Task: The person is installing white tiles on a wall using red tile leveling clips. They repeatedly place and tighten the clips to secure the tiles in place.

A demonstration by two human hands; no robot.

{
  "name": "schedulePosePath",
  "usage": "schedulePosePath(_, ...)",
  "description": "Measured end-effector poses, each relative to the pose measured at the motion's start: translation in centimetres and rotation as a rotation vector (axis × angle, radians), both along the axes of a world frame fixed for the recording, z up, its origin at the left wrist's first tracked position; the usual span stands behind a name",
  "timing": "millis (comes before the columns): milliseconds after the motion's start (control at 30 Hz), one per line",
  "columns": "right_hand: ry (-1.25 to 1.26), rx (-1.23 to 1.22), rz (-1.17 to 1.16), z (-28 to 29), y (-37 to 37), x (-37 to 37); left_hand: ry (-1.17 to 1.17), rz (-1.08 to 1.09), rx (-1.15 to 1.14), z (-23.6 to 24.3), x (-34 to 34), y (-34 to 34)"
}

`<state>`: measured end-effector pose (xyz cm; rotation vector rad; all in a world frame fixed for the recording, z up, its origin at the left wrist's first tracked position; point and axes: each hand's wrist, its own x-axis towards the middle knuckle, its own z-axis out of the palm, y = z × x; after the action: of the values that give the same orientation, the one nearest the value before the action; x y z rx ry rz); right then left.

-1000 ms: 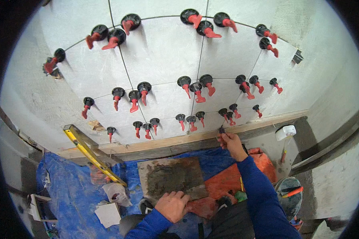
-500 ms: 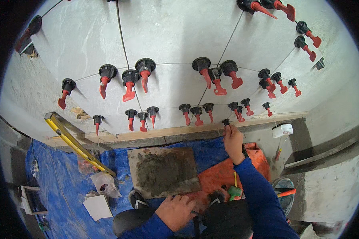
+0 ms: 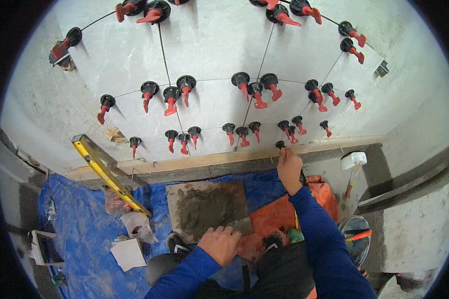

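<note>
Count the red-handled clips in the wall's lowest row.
11 red-handled clips: one at far left, left trio, middle trio, right trio and one at far right. The right hand, at a black piece below, may hide another red handle.

Red-handled black clips [image 3: 255,88] number eleven in the row arching from ten to two o'clock and eleven in the row below it, plus one black cap [image 3: 279,144] at three. Hands make two: one left hand [image 3: 220,245] at six o'clock, one right hand [image 3: 290,169] at four. There is one yellow level [image 3: 106,175] toward nine, one bucket [image 3: 355,253] at four and one clear bag [image 3: 138,229] between seven and eight.
</note>
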<state>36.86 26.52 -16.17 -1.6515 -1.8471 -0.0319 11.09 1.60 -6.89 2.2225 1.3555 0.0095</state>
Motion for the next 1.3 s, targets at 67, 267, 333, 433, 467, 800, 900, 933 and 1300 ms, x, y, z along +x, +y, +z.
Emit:
schedulePosePath(67, 0.003, 0.059, 0.011, -0.2, 0.0, -0.1, -0.007, 0.010, 0.048, -0.4, 0.1, -0.1)
schedulePosePath(267, 0.289, -0.172, -0.015, -1.6, 1.1, -0.1, 0.051, 0.028, 0.066, -1.2, 0.7, 0.5)
schedulePosePath(333, 0.176, -0.033, 0.064, -1.5, 1.5, 0.0, 0.025, 0.036, 0.052, -1.3, 1.0, 0.9)
schedulePosePath(433, 0.437, -0.224, 0.049, -0.9, 1.4, -0.4, 0.026, 0.051, 0.006, -1.3, 1.2, 1.1)
schedulePosePath(467, 0.591, -0.342, 0.035, -0.7, 1.2, -0.6, 0.036, 0.060, -0.003, -1.3, 1.2, 1.1)
schedulePosePath(800, 1.209, -0.369, 0.112, 0.4, 0.1, -1.5, 0.009, 0.091, 0.018, -2.3, 1.0, 1.6)
schedulePosePath(900, 1.392, -0.426, 0.123, 0.1, -0.1, -1.8, 0.001, 0.099, 0.007, -2.3, 0.8, 1.5)
schedulePosePath(933, 1.434, -0.439, 0.127, 0.1, -0.1, -1.9, -0.007, 0.097, 0.007, -2.3, 0.7, 1.5)
schedulePosePath(1300, 1.372, -0.548, 0.004, 0.3, 1.2, -1.3, -0.032, 0.131, -0.031, -1.3, 0.0, 1.2)
